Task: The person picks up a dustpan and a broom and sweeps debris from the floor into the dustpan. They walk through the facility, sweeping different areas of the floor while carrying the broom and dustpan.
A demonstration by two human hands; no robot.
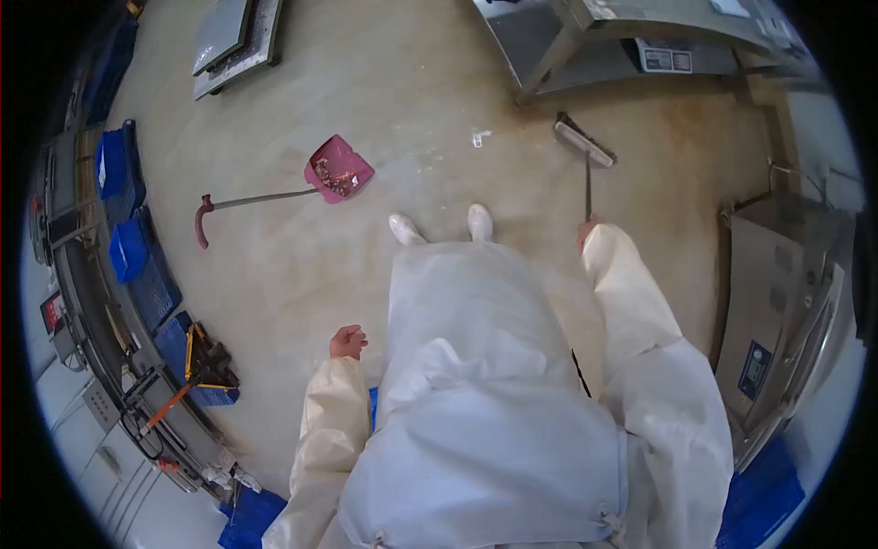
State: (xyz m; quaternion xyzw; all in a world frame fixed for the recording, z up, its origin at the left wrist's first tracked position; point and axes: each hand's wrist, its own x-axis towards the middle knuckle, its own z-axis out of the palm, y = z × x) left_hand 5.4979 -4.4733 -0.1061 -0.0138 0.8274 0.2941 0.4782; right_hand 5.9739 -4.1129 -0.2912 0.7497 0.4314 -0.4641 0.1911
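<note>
My right hand (pixel 589 231) is wrapped round the handle of a broom, whose brush head (pixel 585 140) rests on the floor in front of it. Lower left of centre, my left hand (pixel 348 342) hangs beside my white apron (pixel 466 311), its fingers loosely spread with nothing between them. A pink dustpan (pixel 339 169) with debris inside lies on the floor ahead and to the left, its long handle pointing left, apart from both hands. Small white scraps (pixel 480 138) lie on the floor between dustpan and broom.
A metal table (pixel 640 18) stands at the upper right, a steel machine (pixel 764 293) at the right. Blue crates (pixel 155 274) and a conveyor-like machine (pixel 87 284) line the left side. A wheeled platform (pixel 229 46) is at the upper left.
</note>
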